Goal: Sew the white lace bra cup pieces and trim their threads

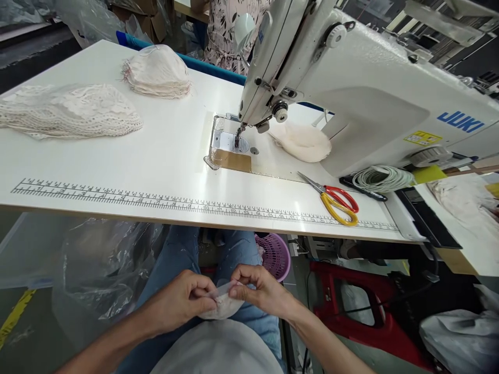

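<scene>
Over my lap, below the table's front edge, my left hand [197,296] and my right hand [253,291] pinch a small off-white piece of fabric [223,307] between them. The piece looks cupped, with a thin sheer edge along its top. Both hands have thumb and fingers closed on it, left hand at its left side, right hand at its upper right. Above on the table stands a white sewing machine [351,83]; its presser foot [237,139] is down near the needle plate, and no fabric shows under it.
Stacks of lace pieces [70,111] and cream fabric pieces [158,72] lie at the left. More cream pieces [304,141] rest under the machine arm. Scissors [335,200] with red and yellow handles lie by the printed ruler [156,200]. A purple basket [276,257] stands below; another person [230,31] is behind.
</scene>
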The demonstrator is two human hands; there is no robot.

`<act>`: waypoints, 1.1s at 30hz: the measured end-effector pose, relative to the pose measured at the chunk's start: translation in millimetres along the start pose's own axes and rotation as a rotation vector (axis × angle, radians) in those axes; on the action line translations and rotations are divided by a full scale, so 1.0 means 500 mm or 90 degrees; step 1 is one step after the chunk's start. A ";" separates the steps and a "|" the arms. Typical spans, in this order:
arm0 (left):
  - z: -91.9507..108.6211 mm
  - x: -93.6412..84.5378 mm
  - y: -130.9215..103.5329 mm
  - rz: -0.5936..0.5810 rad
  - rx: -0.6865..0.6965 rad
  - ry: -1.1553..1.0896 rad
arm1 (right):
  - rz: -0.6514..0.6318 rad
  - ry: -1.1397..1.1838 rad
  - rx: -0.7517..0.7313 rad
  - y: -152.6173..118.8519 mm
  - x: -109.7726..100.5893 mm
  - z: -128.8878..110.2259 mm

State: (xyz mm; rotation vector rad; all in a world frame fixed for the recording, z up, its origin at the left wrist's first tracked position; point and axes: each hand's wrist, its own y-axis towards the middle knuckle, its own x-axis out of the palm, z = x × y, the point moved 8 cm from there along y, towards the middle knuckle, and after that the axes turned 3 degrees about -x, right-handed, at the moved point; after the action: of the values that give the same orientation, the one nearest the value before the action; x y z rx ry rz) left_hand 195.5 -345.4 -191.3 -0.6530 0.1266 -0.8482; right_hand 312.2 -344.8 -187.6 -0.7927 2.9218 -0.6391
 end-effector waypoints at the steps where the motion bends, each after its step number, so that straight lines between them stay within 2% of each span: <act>1: 0.001 0.001 0.002 0.001 -0.003 0.004 | -0.007 -0.001 -0.001 0.001 0.002 -0.003; 4: 0.005 0.005 -0.002 -0.040 0.000 -0.015 | -0.021 0.001 -0.005 0.004 0.005 -0.009; 8: -0.007 0.002 -0.017 -0.107 -0.010 -0.048 | 0.011 0.032 0.010 0.005 -0.010 -0.003; 15: -0.041 -0.022 -0.021 -0.056 -0.048 -0.004 | 0.042 0.064 0.037 0.000 -0.032 0.015; 23: -0.016 -0.021 -0.026 -0.079 -0.040 -0.027 | 0.053 0.089 0.054 0.000 -0.032 0.024; 27: 0.002 -0.010 -0.005 -0.047 -0.004 -0.011 | 0.061 0.072 0.044 0.005 -0.028 0.020; 30: -0.003 -0.007 0.012 -0.005 -0.016 0.018 | 0.073 0.054 0.029 0.005 -0.027 0.012; 33: -0.015 -0.006 0.017 -0.017 -0.038 0.011 | 0.075 0.043 0.032 -0.001 -0.025 0.008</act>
State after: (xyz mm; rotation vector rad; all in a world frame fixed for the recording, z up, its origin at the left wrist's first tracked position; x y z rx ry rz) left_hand 196.5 -343.0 -202.9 -0.7050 0.1588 -0.8788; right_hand 323.8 -340.6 -191.7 -0.6005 2.9715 -0.7387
